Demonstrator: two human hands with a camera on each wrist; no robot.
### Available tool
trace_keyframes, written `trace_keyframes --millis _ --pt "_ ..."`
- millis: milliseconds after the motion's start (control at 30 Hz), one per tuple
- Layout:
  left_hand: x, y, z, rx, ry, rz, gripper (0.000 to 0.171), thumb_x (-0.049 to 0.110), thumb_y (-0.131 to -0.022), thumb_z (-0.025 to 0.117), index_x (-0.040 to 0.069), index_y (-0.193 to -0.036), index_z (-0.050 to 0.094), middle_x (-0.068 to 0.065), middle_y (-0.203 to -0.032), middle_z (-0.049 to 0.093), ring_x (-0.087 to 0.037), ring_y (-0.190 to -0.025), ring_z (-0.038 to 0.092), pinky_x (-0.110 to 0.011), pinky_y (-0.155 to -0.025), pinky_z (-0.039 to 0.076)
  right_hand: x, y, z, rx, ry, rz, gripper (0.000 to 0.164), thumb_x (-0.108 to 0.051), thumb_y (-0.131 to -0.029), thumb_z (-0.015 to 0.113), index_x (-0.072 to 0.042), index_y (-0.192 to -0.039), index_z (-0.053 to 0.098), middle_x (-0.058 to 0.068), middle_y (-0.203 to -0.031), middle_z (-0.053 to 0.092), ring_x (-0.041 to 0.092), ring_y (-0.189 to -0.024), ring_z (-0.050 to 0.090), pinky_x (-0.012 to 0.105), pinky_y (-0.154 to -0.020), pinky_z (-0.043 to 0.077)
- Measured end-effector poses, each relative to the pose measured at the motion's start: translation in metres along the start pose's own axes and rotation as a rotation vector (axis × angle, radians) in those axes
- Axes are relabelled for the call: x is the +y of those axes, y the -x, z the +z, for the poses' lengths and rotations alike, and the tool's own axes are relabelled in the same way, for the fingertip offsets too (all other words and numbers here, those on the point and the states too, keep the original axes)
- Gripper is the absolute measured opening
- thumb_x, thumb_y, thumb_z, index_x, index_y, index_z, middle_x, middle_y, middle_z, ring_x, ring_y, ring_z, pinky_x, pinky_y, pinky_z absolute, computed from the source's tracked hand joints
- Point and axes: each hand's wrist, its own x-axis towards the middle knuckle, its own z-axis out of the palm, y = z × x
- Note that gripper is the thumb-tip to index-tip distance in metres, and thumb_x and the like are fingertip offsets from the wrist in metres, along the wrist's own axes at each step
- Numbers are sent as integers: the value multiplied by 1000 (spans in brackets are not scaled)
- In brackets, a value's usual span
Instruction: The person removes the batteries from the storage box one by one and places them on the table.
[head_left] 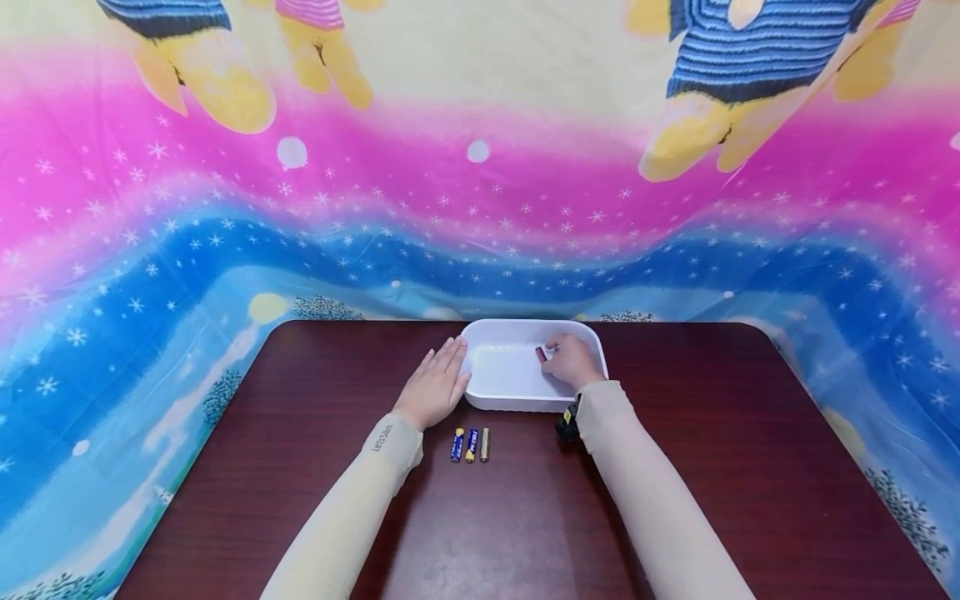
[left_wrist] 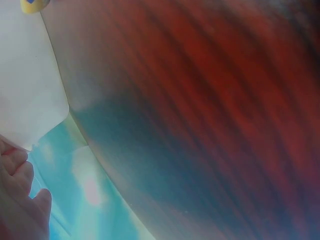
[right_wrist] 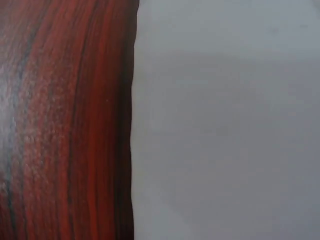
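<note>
A white rectangular tray [head_left: 495, 403] stands at the table's far edge. Inside its right part, my right hand [head_left: 573, 362] pinches a dark red battery [head_left: 541, 354]. My left hand [head_left: 433, 387] lies against the tray's left side with its fingers stretched out; a few of those fingers [left_wrist: 20, 177] show at the lower left of the left wrist view. In front of the tray lie two blue-and-yellow batteries [head_left: 457, 445] and a gold battery [head_left: 484, 445], side by side. The right wrist view holds the tray's wall [right_wrist: 225, 130] but no fingers.
The dark red-brown wooden table [head_left: 712, 467] reaches back to a colourful printed cloth [head_left: 480, 233] hanging behind it. A small black device [head_left: 567, 423] sits at the right wrist, close to the tray's front edge.
</note>
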Motion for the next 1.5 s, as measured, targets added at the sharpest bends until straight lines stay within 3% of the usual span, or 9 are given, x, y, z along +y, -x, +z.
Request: trace_keyframes --millis 167,500,1033,1500 --pt "0 0 0 -4 -3 0 64 41 -111 27 4 -162 19 -11 -168 19 -26 -155 15 -46 -125 16 -1 -1 3 -14 -3 0 45 -7 -84 76 7 -126 66 23 -124 68 32 -107 65 46 -97 52" --pt "1 1 -1 -9 -5 -5 64 41 -111 27 4 -162 19 -10 -168 19 -24 -156 14 -45 -125 15 -1 -2 5 -45 -49 6 50 -10 -86 78 6 -131 63 24 -125 67 32 -107 64 48 -98 51" --pt "-1 -1 3 15 -4 4 64 41 -111 28 3 -161 22 -11 -167 22 -24 -155 16 -44 -125 16 -1 -1 5 -30 -37 -6 47 -17 -81 84 8 -117 67 18 -102 72 27 -90 63 43 -87 53" --pt "-2 -1 4 23 -8 5 63 40 -110 29 3 -161 22 -12 -167 23 -24 -155 17 -44 -125 17 2 1 4 -5 -176 -29 42 -16 -81 84 6 -111 66 15 -94 75 24 -90 67 37 -84 53"
